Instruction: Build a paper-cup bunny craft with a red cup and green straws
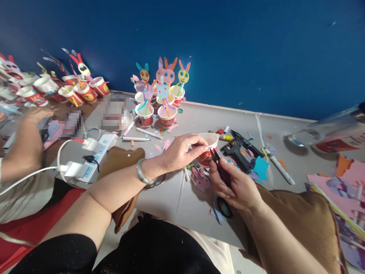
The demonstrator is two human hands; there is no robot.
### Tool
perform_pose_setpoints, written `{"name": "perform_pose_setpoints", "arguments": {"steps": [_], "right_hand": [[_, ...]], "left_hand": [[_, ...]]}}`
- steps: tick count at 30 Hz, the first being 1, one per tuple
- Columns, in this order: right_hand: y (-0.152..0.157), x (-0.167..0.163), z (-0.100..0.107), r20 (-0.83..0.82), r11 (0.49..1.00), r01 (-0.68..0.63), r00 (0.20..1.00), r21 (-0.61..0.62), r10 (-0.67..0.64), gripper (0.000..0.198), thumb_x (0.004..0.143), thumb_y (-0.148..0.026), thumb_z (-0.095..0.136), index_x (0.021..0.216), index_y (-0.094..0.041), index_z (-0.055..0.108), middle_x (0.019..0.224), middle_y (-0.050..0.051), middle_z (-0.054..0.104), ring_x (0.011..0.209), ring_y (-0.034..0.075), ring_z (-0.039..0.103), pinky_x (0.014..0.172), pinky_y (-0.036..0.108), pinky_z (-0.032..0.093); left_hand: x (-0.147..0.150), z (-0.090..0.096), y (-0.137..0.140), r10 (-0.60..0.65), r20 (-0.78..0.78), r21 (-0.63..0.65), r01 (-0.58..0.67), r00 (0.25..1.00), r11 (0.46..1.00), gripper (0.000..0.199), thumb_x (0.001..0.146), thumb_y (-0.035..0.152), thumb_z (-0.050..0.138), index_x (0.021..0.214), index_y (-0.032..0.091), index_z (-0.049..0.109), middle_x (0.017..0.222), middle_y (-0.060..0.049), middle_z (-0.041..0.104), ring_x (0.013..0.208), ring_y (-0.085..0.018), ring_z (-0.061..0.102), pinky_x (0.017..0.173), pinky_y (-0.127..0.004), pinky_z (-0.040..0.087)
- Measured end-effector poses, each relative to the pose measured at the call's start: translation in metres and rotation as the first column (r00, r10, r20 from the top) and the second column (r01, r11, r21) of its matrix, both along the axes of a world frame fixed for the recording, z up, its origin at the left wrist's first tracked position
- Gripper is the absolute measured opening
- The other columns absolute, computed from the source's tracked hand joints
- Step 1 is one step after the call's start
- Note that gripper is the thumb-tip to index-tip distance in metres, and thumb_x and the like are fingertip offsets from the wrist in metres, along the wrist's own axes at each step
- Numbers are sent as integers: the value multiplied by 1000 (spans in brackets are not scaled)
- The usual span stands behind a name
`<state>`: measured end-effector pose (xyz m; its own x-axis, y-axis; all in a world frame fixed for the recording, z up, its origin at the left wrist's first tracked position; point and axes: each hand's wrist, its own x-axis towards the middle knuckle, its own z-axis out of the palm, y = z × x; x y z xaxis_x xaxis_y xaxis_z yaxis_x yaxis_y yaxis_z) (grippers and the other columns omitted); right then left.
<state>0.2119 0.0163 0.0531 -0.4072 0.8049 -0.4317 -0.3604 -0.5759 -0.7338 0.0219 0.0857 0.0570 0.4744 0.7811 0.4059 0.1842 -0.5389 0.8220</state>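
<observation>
My right hand (232,182) grips black-handled scissors (215,155), their dark blades pointing up toward my left fingertips. Thumb and forefinger of my left hand (182,150) are pinched together at the scissor tips; whatever sits between them is too small to make out. Just behind both hands stands a red-and-white paper cup (203,158). Below it on the table lies a pink paper rabbit face (202,180), beside thin white strips (186,176). A black glue gun (238,152) rests to the right of the cup.
Several cups with paper rabbits (167,114) stand by the blue wall, with more cups (85,93) further left. Markers (137,139), a power strip (98,156) with cables and paper scraps (261,167) lie around. A clear bottle (327,131) is at right. A co-worker's arm (24,140) reaches in at left.
</observation>
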Motion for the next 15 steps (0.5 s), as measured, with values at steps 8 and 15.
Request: {"name": "perform_pose_setpoints", "arguments": {"steps": [8, 15], "right_hand": [[-1, 1, 0, -23, 1000, 20, 1000, -19, -20, 38, 89, -54, 63, 80, -17, 64, 39, -7, 45, 29, 3, 15, 30, 17, 14], [-2, -1, -1, -32, 999, 11, 999, -41, -13, 39, 90, -55, 62, 82, -17, 64, 39, -7, 45, 29, 2, 14, 31, 16, 15]], "left_hand": [[0, 3, -1, -15, 38, -58, 17, 999, 998, 15, 96, 29, 59, 93, 16, 67, 91, -6, 73, 84, -13, 66, 79, -26, 51], [0, 3, -1, -24, 55, -90, 29, 998, 996, 15, 95, 27, 59, 91, 14, 66, 90, -6, 73, 81, -12, 66, 78, -24, 51]]}}
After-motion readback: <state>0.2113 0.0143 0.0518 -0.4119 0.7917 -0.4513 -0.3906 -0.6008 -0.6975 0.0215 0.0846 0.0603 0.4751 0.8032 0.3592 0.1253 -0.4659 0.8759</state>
